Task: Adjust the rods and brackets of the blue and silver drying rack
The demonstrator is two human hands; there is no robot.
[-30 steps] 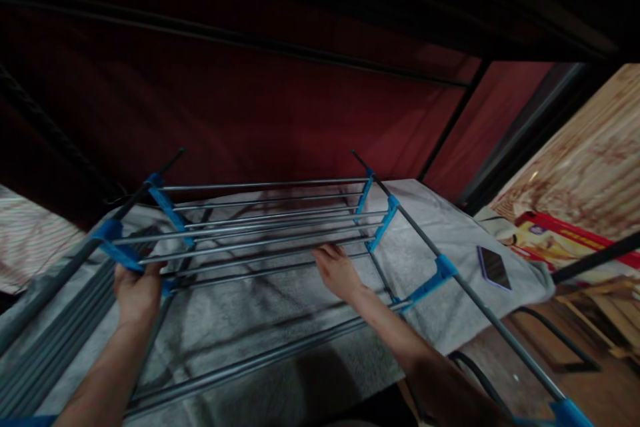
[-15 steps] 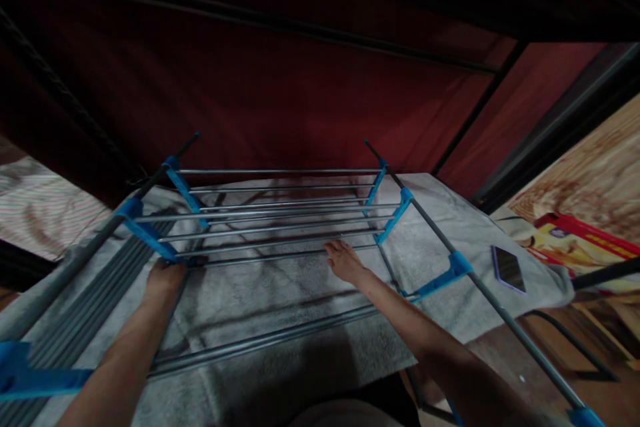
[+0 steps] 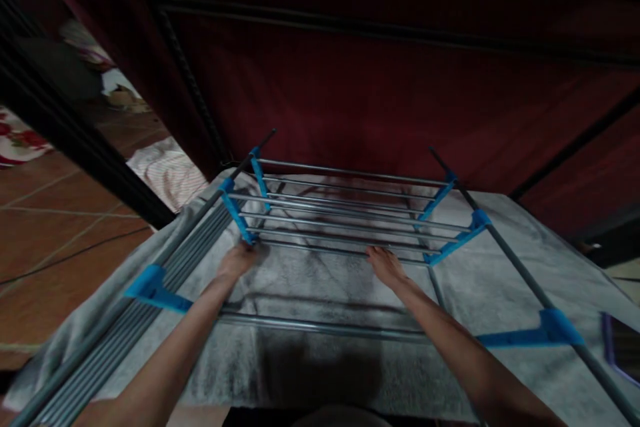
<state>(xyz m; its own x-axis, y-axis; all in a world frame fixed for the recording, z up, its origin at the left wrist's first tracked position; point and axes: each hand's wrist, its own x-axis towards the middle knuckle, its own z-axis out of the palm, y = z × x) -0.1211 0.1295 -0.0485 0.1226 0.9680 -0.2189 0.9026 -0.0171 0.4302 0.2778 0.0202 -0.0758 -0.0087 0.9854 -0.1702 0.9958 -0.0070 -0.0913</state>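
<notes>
A partly assembled rack lies on the grey cloth, with metal rods (image 3: 345, 217) running crosswise between blue plastic brackets (image 3: 239, 217) and darker side poles (image 3: 520, 271). My left hand (image 3: 237, 261) is closed at the lower end of the left bracket, where its fingertips are partly hidden. Over the nearest rod of that tier, right of its middle, my right hand (image 3: 385, 263) has its fingers curled. Closer to me, a pair of rods (image 3: 320, 327) spans two more blue brackets, the left bracket (image 3: 157, 290) and the right bracket (image 3: 535, 333). My forearms pass over this pair.
Several loose grey tubes (image 3: 150, 303) lie side by side along the left of the cloth (image 3: 310, 287). A dark red fabric panel (image 3: 340, 100) with black bars rises behind the rack. Tiled floor (image 3: 65, 227) shows at left. A phone (image 3: 623, 347) rests at the right edge.
The view has swung left, so the rack appears farther right. My right hand has come down onto the nearest rod and slightly left along it. My left hand stays by the bracket's lower end.
</notes>
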